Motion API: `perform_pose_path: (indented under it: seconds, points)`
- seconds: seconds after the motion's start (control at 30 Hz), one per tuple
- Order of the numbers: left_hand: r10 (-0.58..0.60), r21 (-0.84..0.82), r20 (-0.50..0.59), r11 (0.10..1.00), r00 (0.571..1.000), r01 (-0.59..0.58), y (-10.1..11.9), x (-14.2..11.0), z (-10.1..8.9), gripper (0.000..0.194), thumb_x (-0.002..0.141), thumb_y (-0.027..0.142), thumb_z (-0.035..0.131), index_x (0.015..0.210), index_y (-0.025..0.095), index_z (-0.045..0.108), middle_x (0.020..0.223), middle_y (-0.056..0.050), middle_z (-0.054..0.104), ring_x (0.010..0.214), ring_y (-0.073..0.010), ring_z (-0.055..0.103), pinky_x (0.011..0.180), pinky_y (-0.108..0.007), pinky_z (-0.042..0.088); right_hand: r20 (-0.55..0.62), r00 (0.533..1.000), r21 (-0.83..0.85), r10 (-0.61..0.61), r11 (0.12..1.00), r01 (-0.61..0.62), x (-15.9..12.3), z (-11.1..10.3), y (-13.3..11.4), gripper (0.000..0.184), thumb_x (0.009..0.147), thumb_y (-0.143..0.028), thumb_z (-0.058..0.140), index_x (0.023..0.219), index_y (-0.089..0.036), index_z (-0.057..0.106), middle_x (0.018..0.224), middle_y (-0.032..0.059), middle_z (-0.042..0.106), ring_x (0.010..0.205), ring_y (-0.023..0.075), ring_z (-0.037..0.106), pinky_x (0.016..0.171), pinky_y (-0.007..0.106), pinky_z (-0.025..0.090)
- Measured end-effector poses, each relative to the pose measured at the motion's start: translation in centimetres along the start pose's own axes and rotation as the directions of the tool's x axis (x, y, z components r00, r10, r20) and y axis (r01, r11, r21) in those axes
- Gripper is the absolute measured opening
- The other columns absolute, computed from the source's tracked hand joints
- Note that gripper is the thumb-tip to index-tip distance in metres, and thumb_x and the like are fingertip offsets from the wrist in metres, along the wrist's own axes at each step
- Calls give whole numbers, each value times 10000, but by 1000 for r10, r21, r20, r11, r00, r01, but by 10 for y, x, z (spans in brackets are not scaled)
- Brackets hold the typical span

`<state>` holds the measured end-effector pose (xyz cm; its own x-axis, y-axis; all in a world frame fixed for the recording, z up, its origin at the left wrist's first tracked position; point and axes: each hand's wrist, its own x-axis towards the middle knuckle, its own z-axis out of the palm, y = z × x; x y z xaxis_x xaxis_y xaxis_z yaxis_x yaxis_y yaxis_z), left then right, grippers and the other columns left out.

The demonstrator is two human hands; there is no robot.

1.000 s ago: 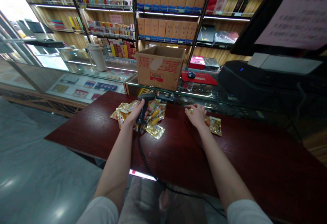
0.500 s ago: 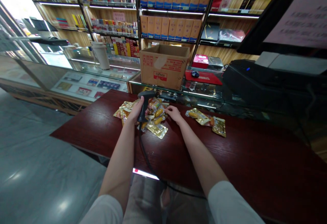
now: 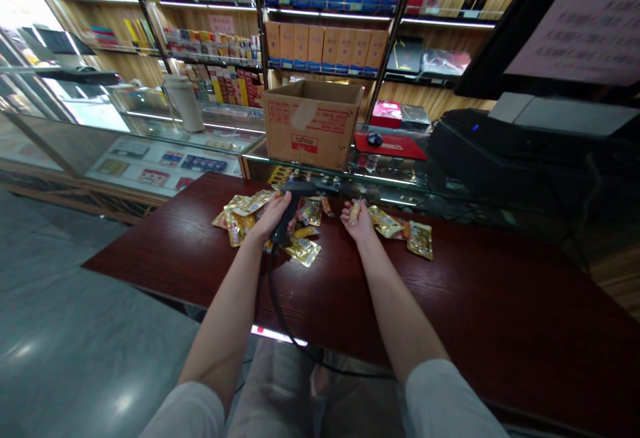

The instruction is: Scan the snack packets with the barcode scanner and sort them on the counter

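My left hand [image 3: 273, 218] is wrapped round the handle of a black barcode scanner [image 3: 287, 218], whose head points right and whose cord hangs toward me. Below and around it lies a pile of gold snack packets [image 3: 240, 218], some with clear fronts. My right hand [image 3: 357, 226] is palm up, its fingers closed on a small clear-wrapped yellowish snack packet [image 3: 355, 212]. Just right of that hand, several more packets [image 3: 419, 241] lie in a row on the dark red table [image 3: 340, 298]. A small reddish packet [image 3: 327, 206] sits between the two hands.
Behind the table, an open cardboard box [image 3: 310, 128] stands on a glass counter, with a mouse [image 3: 375, 139] on a red pad [image 3: 407, 147] to its right. A black printer [image 3: 465, 151] and a monitor [image 3: 555, 31] fill the right side. A white tumbler [image 3: 184, 103] stands at left.
My right hand has lifted a yellowish packet from the pile, moved right and turned palm up. My left hand still holds the scanner, whose head has turned more to the right.
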<state>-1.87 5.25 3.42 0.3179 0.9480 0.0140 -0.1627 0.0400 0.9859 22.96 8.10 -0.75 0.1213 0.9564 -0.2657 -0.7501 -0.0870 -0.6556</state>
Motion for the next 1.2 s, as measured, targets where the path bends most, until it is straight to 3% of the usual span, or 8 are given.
perform_pose_path:
  seconds: [0.1, 0.17, 0.3, 0.4, 0.53, 0.7, 0.87, 1.2]
  points:
    - [-8, 6, 45, 1000, 999, 8, -8, 5, 4, 635, 789, 771, 643, 948, 162, 564, 654, -35, 657, 410, -101, 491, 387, -231, 390, 70, 995, -31, 74, 997, -72, -3, 1, -1, 419, 977, -609, 441, 781, -239, 430, 706, 6, 624, 472, 97, 435, 368, 177, 324]
    - [-16, -3, 75, 1000, 997, 16, -12, 6, 5, 646, 780, 760, 664, 1006, 162, 570, 691, -44, 676, 415, -101, 499, 387, -231, 400, 135, 988, -105, 70, 993, -56, -3, 0, 1, 361, 915, -526, 583, 750, -236, 447, 721, 8, 623, 505, 100, 457, 387, 191, 366]
    - [-39, -13, 104, 999, 994, 40, -12, 4, 9, 634, 783, 741, 679, 988, 143, 620, 700, -67, 680, 412, -99, 495, 375, -238, 390, 149, 987, -276, -61, 956, 100, -1, -2, 5, 234, 726, -273, 767, 731, -222, 539, 660, -29, 566, 549, 97, 507, 466, 205, 447]
    - [-74, -41, 78, 996, 994, 77, -9, 3, 11, 570, 829, 693, 667, 972, 142, 649, 682, -69, 675, 399, -99, 484, 367, -242, 373, 165, 974, -362, -154, 909, 205, 0, -4, 10, 282, 686, -333, 821, 829, -222, 605, 727, -20, 621, 663, 131, 622, 591, 253, 541]
    - [-84, -58, 50, 995, 995, 86, -11, 5, 10, 539, 856, 688, 637, 930, 154, 652, 669, -71, 672, 397, -101, 481, 373, -245, 367, 170, 967, -418, -188, 875, 243, 0, -3, 14, 393, 706, -456, 789, 998, -241, 636, 861, -7, 678, 719, 146, 663, 604, 274, 550]
    - [-49, -44, 67, 998, 997, 52, -16, 7, 11, 600, 809, 756, 632, 885, 161, 629, 689, -78, 677, 413, -100, 475, 385, -250, 371, 210, 956, -387, -207, 880, 276, 3, -3, 17, 359, 644, -307, 701, 989, -211, 674, 805, -11, 675, 663, 124, 633, 537, 219, 467]
    - [-93, 6, 138, 996, 986, 93, -14, 5, 19, 669, 762, 820, 620, 826, 154, 634, 571, -60, 621, 415, -118, 472, 383, -254, 345, 223, 943, -451, -247, 832, 324, 3, -3, 20, 379, 615, -289, 694, 985, -209, 681, 837, 10, 711, 813, 181, 694, 714, 294, 536]
    - [-87, 55, 109, 995, 990, 82, -22, 9, 21, 676, 781, 820, 594, 715, 148, 625, 528, -55, 603, 379, -109, 482, 365, -238, 328, 296, 911, -515, -288, 755, 406, -2, 3, 22, 482, 629, -366, 673, 1084, -208, 687, 1036, 82, 762, 1036, 237, 693, 931, 398, 545]
